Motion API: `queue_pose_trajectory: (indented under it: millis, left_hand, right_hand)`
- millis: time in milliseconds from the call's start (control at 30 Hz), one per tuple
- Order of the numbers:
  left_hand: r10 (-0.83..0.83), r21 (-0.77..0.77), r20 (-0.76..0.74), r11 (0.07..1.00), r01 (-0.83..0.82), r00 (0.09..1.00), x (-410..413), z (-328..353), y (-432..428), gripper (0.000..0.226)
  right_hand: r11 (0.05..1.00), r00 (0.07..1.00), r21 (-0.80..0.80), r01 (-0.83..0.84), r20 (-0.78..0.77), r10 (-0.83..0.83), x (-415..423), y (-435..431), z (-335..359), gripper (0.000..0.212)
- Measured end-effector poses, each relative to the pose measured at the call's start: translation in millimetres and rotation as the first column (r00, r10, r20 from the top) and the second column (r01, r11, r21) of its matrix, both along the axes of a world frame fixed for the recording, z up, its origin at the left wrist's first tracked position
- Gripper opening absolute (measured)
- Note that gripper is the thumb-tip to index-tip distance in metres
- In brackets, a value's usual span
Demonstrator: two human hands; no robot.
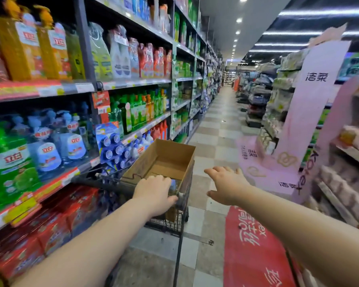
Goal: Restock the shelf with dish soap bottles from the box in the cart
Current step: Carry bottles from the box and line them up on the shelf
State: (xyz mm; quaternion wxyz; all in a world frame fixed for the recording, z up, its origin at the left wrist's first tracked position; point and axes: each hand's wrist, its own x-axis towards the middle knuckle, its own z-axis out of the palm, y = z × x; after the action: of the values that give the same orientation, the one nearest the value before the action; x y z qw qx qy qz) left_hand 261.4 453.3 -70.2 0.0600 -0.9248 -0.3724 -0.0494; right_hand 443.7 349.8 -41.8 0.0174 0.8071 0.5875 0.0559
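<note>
An open cardboard box sits in a dark wire cart in the aisle beside the left shelving. Its visible inside looks mostly bare; a bluish bottle top shows at its near edge. My left hand grips the cart's handle at the near edge of the box, thumb curled around the bar. My right hand hovers to the right of the box with fingers spread, holding nothing. Dish soap bottles with clear and blue bodies fill the shelf to the left of the cart.
Green refill bags and orange bottles stand on the left shelves, red cartons below. A pink display stand and a red floor sign occupy the right. The checkered aisle floor runs ahead.
</note>
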Motion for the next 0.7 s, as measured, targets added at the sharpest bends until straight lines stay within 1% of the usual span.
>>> queue_pose_trajectory:
  millis: [100, 233, 333, 433, 567, 700]
  left_hand:
    - [-0.029, -0.017, 0.005, 0.999, 0.029, 1.000, 29.9, -5.7, 44.2, 0.050]
    - [-0.056, -0.051, 0.000, 0.997, 0.055, 0.998, 69.7, -19.2, 82.0, 0.043]
    - [-0.089, -0.077, -0.037, 0.993, 0.086, 0.995, 102.7, -35.4, 102.5, 0.049]
    - [-0.079, -0.097, -0.060, 0.993, 0.073, 0.995, 136.4, -50.5, 123.6, 0.053]
    - [-0.025, -0.123, -0.080, 0.992, 0.015, 0.996, 182.6, -69.7, 156.0, 0.048]
    - [0.054, -0.154, -0.104, 0.986, -0.069, 0.993, 237.8, -88.1, 189.7, 0.049]
  right_hand:
    - [0.999, 0.999, -0.019, 0.033, -0.004, -0.033, 25.1, 30.3, -12.6, 0.068]
    - [0.994, 0.993, -0.073, 0.087, -0.073, -0.092, 58.4, 59.1, -24.8, 0.070]
    - [0.990, 0.991, -0.087, 0.107, -0.076, -0.113, 89.1, 79.3, -35.4, 0.070]
    - [0.988, 0.989, -0.105, 0.115, -0.083, -0.124, 125.7, 103.0, -47.4, 0.069]
    - [0.990, 0.991, -0.127, 0.067, -0.109, -0.081, 181.7, 143.5, -66.1, 0.067]
    - [0.989, 0.995, -0.150, -0.018, -0.102, 0.002, 243.0, 185.7, -81.5, 0.064]
